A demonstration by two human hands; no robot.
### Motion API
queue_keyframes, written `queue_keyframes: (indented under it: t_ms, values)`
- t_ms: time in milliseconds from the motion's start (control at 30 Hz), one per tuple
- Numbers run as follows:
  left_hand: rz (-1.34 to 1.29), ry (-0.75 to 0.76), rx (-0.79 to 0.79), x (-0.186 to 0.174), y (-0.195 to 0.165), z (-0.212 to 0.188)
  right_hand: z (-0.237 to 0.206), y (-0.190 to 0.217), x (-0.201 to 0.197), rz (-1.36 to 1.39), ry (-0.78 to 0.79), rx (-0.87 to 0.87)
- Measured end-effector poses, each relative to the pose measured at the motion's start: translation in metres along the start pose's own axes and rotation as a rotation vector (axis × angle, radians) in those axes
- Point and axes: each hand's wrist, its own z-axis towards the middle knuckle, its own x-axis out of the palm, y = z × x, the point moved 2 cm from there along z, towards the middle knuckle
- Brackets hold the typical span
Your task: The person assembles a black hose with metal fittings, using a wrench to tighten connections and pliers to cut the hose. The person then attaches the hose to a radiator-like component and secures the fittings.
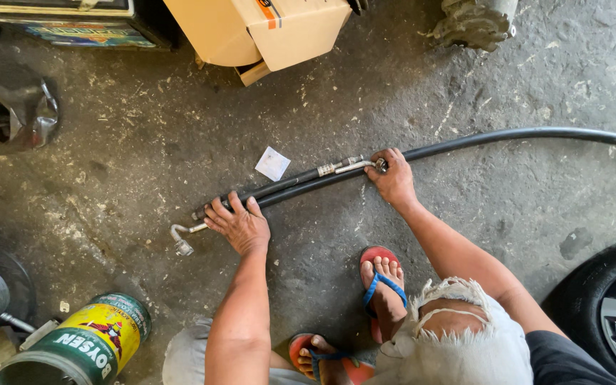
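Two black rubber hoses (301, 187) with metal fittings lie side by side on the concrete floor (144, 142). My left hand (238, 222) presses down on them near their left end, where a bent metal fitting (182, 240) sticks out. My right hand (392, 177) grips the crimped metal joint (351, 166) of the hoses further right. One long black hose (536, 134) runs on to the right edge of the view. I squat over them, with my feet in red and blue flip-flops (383, 281).
A cardboard box (265, 28) stands at the top. A small white paper square (272, 163) lies by the hoses. A green and yellow paint can (80, 346) lies at the lower left, a car tyre (607, 306) at the lower right, and grey metal parts (475, 21) at the top right.
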Motion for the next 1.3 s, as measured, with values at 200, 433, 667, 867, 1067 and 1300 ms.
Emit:
queue_keyframes:
  t_ms: [200,433,667,867,1067,1300]
  values:
    - [-0.002,0.018,-0.007,-0.003,-0.002,0.001,0.001,0.002,-0.001,-0.01,-0.008,-0.002]
    - [0.001,0.035,-0.013,-0.007,-0.003,0.001,-0.002,0.004,-0.003,0.002,-0.015,0.011]
    - [0.007,0.026,0.003,-0.01,-0.003,0.003,-0.002,0.008,-0.003,0.007,-0.028,0.014]
    - [0.004,0.028,-0.007,-0.011,-0.004,0.002,-0.002,0.008,-0.002,-0.008,-0.037,0.007]
    - [0.011,0.034,-0.011,-0.01,-0.004,0.003,-0.003,0.006,0.0,-0.036,-0.043,0.011]
    - [0.003,0.025,-0.001,-0.01,-0.002,0.002,-0.005,0.01,0.003,-0.079,-0.039,0.032]
